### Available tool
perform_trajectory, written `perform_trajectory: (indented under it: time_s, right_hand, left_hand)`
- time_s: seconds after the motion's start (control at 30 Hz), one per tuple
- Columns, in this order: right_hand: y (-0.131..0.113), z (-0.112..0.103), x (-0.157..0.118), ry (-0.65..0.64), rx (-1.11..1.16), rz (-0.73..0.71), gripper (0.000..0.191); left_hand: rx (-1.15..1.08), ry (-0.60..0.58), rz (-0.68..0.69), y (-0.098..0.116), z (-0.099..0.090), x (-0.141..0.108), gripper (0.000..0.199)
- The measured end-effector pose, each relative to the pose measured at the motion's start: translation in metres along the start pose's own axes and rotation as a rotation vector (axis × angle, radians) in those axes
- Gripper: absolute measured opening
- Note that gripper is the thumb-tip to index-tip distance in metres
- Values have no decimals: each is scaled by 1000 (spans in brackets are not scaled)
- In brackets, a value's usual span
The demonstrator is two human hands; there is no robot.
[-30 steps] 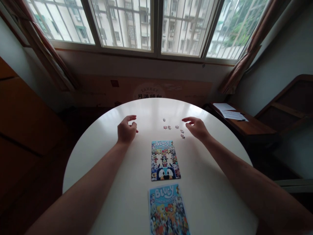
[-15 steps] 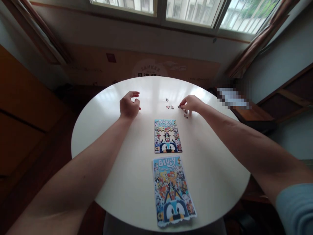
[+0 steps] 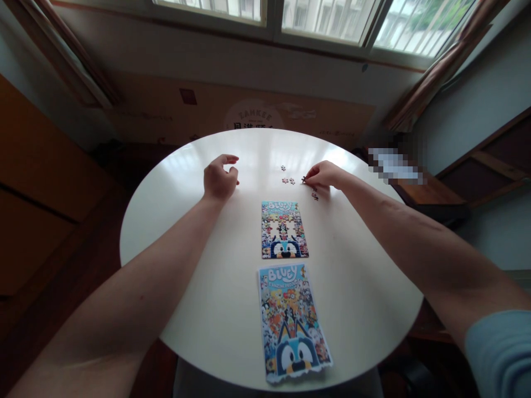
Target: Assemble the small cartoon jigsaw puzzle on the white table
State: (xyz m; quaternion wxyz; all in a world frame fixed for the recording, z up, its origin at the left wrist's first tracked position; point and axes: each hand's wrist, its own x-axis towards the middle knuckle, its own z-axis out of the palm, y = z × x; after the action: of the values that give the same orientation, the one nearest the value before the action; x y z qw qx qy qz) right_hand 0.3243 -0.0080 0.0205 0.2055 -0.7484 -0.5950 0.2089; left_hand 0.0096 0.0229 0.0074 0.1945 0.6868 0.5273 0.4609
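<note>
My right hand (image 3: 326, 176) pinches a small puzzle piece (image 3: 304, 179) above the far right part of the white table. Loose pieces (image 3: 292, 181) lie to its left, and others (image 3: 315, 196) sit just below the hand. My left hand (image 3: 220, 178) rests at the far left with fingers curled apart and nothing between them. Mid-table is a partly assembled Bluey puzzle (image 3: 285, 249) with gaps in its middle. Nearer to me lies a printed picture (image 3: 296, 331) of the same design, its bottom edge torn.
The round white table (image 3: 352, 309) has its rim close to both forearms. A wooden surface (image 3: 435, 190) with a blurred-out patch stands beyond its right side. Behind the table are a wall with a printed panel and windows (image 3: 323, 19).
The piece at my right fingertips now shows tilted and darker, held in the pinch. My left hand has hardly moved.
</note>
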Motion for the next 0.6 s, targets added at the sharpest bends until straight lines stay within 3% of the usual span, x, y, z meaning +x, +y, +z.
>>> perform_trajectory:
  time_s: [0.13,0.23,0.37,0.47,0.6]
  right_hand:
    - [-8,-11,-12,-25,85,-12,9]
    - [-17,-20,-36,-82,208,-47,11]
    - [-26,-18,-81,-181,423,-131,18]
    - [-28,-6,-108,-218,494,-185,25]
    - [-29,9,-123,-238,531,-234,28]
  left_hand:
    - [17,-2,36,2,-2,-1,37]
    - [25,-53,154,13,-3,-7,29]
    - [-28,-271,411,41,-2,-22,20]
    - [-79,-469,530,63,-1,-36,20]
    - [-97,-545,640,77,0,-46,21]
